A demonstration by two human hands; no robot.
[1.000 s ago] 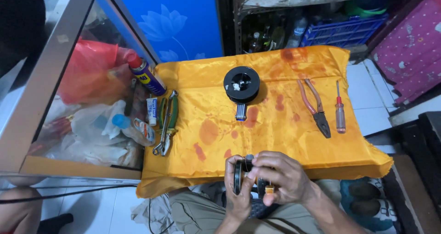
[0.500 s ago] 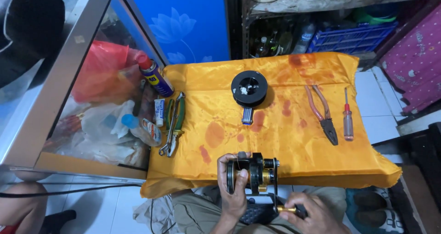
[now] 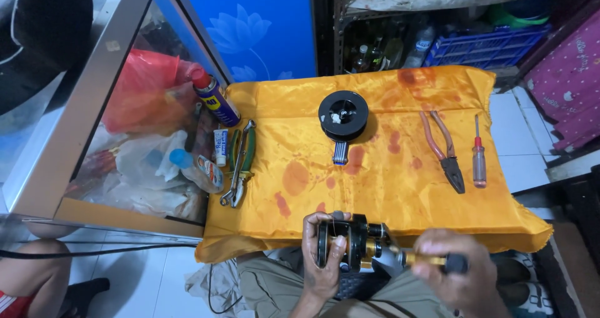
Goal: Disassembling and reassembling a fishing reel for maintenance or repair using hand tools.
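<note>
My left hand (image 3: 321,255) grips a black and gold fishing reel (image 3: 356,245) at the near edge of a table covered in stained orange cloth (image 3: 375,168). My right hand (image 3: 459,269) is closed on the reel's gold crank handle with its black knob (image 3: 437,262), out to the right of the reel body. A black round spool (image 3: 343,113) with a small striped piece below it lies at the middle of the cloth, well beyond both hands.
Red-handled pliers (image 3: 441,149) and a small red screwdriver (image 3: 479,157) lie at the right. Green-handled pliers (image 3: 240,162), a small tube (image 3: 220,146) and a blue spray can (image 3: 214,97) sit at the left edge. A glass cabinet (image 3: 94,124) stands left, shelves behind.
My right hand has moved from on top of the reel out to the right and now holds the crank handle. The reel sits a little lower in view.
</note>
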